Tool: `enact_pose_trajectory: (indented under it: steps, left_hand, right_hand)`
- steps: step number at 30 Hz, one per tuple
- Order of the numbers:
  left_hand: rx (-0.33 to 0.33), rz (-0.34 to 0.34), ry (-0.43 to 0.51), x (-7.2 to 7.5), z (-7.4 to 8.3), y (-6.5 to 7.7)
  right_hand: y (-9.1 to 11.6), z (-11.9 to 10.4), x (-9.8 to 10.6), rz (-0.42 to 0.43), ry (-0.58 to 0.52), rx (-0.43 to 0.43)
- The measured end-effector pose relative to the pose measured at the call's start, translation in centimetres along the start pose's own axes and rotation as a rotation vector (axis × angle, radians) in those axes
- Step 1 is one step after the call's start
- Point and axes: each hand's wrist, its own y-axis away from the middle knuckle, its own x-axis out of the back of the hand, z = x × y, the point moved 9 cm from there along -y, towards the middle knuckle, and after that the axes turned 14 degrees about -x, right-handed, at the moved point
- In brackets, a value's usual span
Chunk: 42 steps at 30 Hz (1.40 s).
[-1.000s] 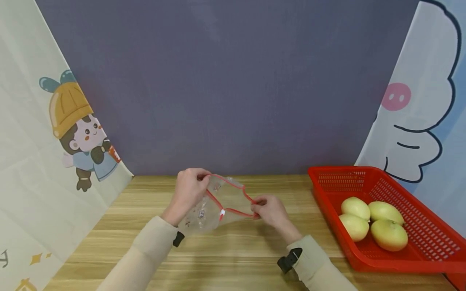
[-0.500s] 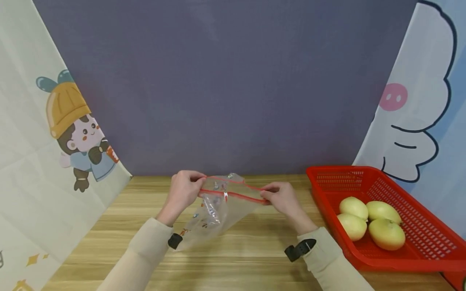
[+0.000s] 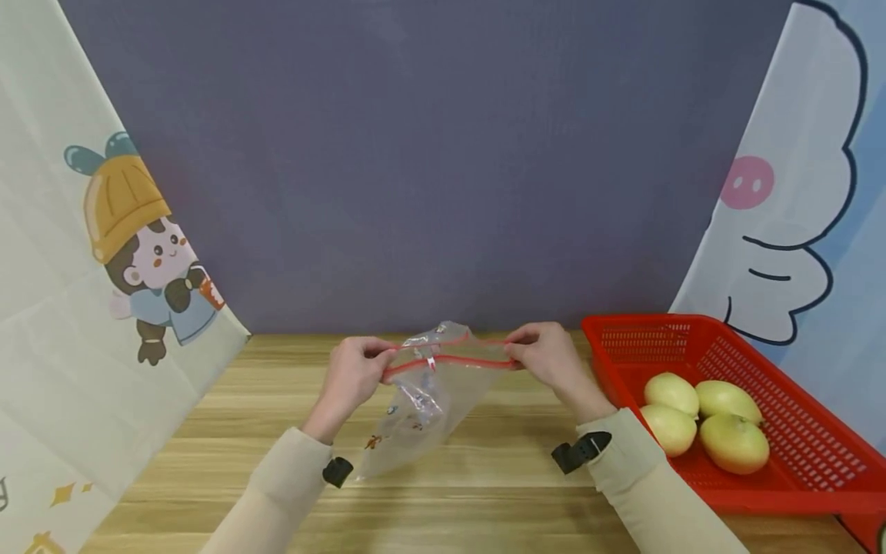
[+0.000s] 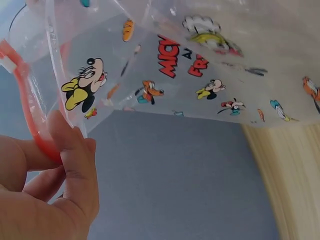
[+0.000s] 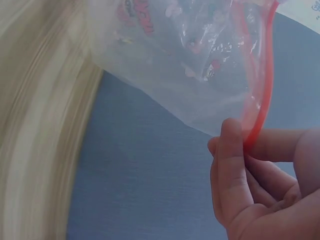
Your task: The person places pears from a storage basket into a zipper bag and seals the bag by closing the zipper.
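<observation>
A clear zip bag with cartoon prints and a red zip edge hangs between my two hands, its lower end slanting down to the left over the table. My left hand pinches the left end of the red edge between thumb and fingers. At the other end, my right hand pinches the edge the same way. The two red strips stand apart as a narrow gap, and a white slider sits on the near strip. Printed characters and red letters show on the bag in the left wrist view.
A red plastic basket with perforated sides stands on the right of the wooden table. Several yellow-green round fruits lie in it. A grey backdrop rises behind the table, with printed cloths on both sides.
My right hand has moved right and up, spreading the bag's mouth wider sideways. The mouth has gone from a broad diamond to a narrow gap, and the bag hangs lower in view.
</observation>
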Motion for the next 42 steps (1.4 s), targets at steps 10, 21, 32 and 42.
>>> enact_pose_trajectory:
  steps: [10,21,32,42]
  left_hand:
    - [-0.019,-0.013,0.088,-1.4,1.0,-0.1]
    - [0.057,0.084,0.361,-1.5,-0.2,-0.3]
    - [0.107,0.121,0.448,-1.6,-0.7,0.0]
    - [0.124,0.132,0.499,-1.6,-0.9,0.2]
  right_hand:
    - [0.5,-2.4,-0.1,0.014,0.146,0.065]
    - [0.6,-4.3,-1.0,-0.058,0.310,0.092]
    - [1.7,-5.4,-0.9,-0.097,0.487,0.234]
    - [2.8,-4.4,0.8,-0.037,0.664,0.280]
